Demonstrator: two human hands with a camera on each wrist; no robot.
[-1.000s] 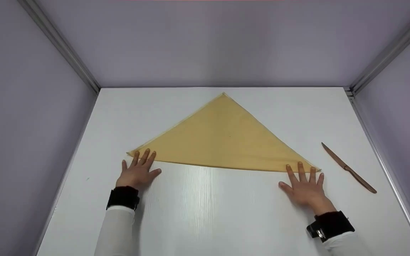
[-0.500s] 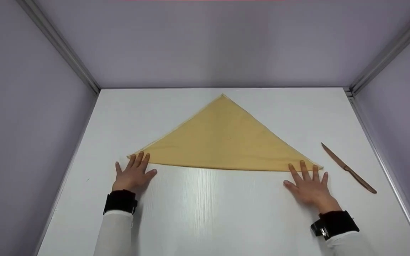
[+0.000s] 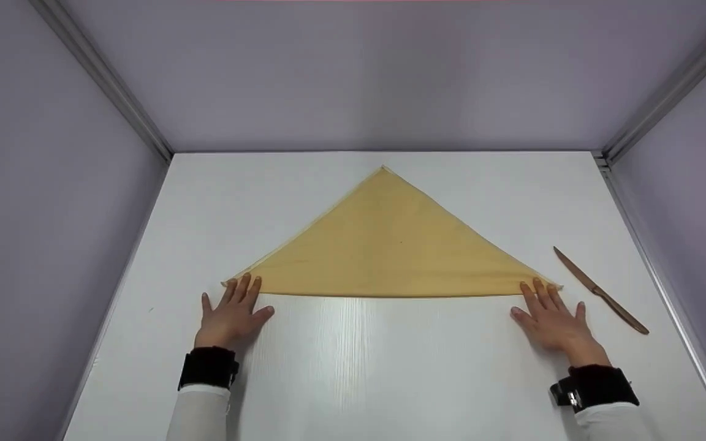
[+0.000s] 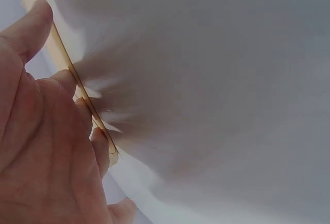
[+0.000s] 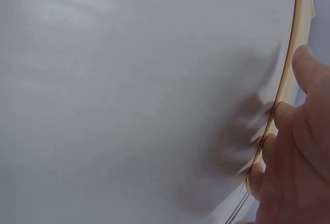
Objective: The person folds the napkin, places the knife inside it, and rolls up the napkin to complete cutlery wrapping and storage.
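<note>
I see the cloth (image 3: 390, 245) lying as a triangle mid-table (image 3: 390, 367), near edge now square to me. Left hand (image 3: 230, 315) and right hand (image 3: 552, 321) have slid outward, fingers straight, pressing its near corners. Fold looks aligned. Knife (image 3: 601, 291) lies untouched at right.

I log both forearms reaching forward in white sleeves with black bands at the wrists, well apart from each other, palms facing down. Left hand (image 3: 231, 314) lies flat — fingers straight and slightly spread, thumb splayed toward the inside, fingertips (image 3: 244, 285) pointing away from the body; the left wrist view shows the same hand (image 4: 46, 152) from the palm side with its fingers (image 4: 36, 26) extended. Right hand (image 3: 553, 318) mirrors it — flat, fingers straight and angled a little inward, thumb out to the inside, and the right wrist view confirms extended fingers (image 5: 309, 69) with nothing gripped.
</note>
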